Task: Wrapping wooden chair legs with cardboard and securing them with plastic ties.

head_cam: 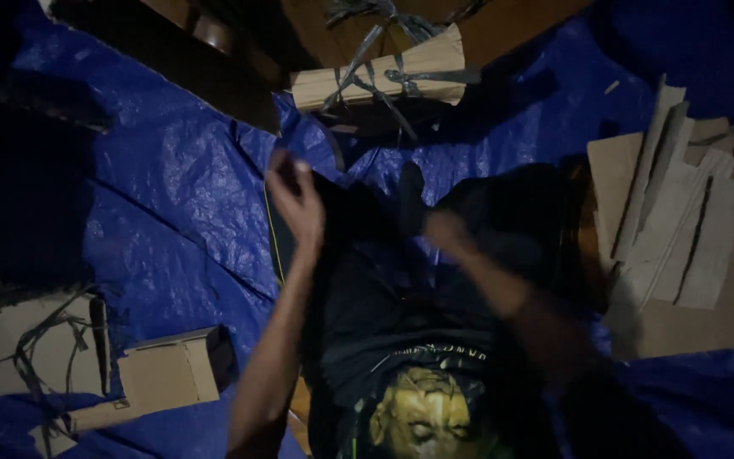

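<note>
blue tarp (pixel 172 195) covered the dim floor, with flattened cardboard sheets (pixel 681 229) at the right and a tied cardboard bundle (pixel 380 76) ahead. left hand (pixel 297 200) was raised, fingers pinched on the dark garment (pixel 384 289) stretched across the lap; right hand (pixel 448 231) was blurred, its grip unclear. in such low light, the cloth could slip or snag.

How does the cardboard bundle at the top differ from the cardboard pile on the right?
The cardboard bundle is tied with dark strapping; the cardboard pile is loose and untied. The bundle is compact, with edges lined up; the pile is spread out, its sheets fanned at angles. The pile covers more area. Both are brown cardboard lying by the blue tarp.
</note>
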